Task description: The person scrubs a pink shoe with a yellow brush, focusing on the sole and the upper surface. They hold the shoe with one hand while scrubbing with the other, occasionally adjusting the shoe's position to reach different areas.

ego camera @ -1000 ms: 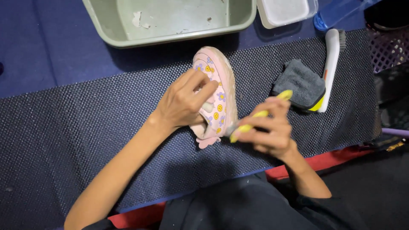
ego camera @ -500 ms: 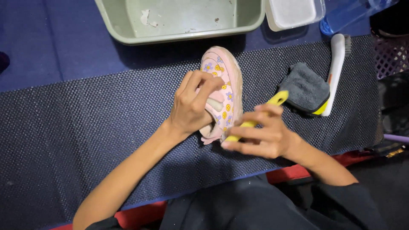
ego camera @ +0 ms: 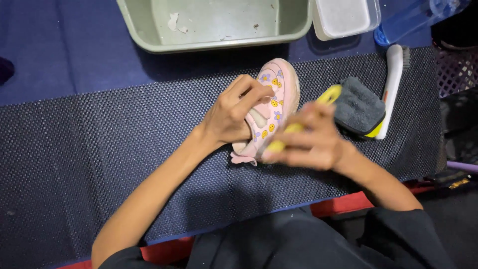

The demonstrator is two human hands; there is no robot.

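A small pink child's shoe (ego camera: 279,94) with yellow and purple patterns lies on a dark textured mat (ego camera: 99,164). My left hand (ego camera: 234,112) grips the shoe's upper and holds it steady. My right hand (ego camera: 308,142) is closed around a yellow-handled brush (ego camera: 298,124), pressed against the shoe's right side near the heel. The right hand is motion-blurred. The brush's bristles are hidden behind the hand and shoe.
A green plastic basin (ego camera: 214,25) stands at the back, a white lidded box (ego camera: 346,17) and a blue bottle (ego camera: 413,20) to its right. A grey cloth or sponge (ego camera: 361,104) and a white brush (ego camera: 393,84) lie right of the shoe.
My right hand with the yellow brush has shifted slightly along the shoe's side, now blurred with motion. My left hand keeps its grip on the shoe.
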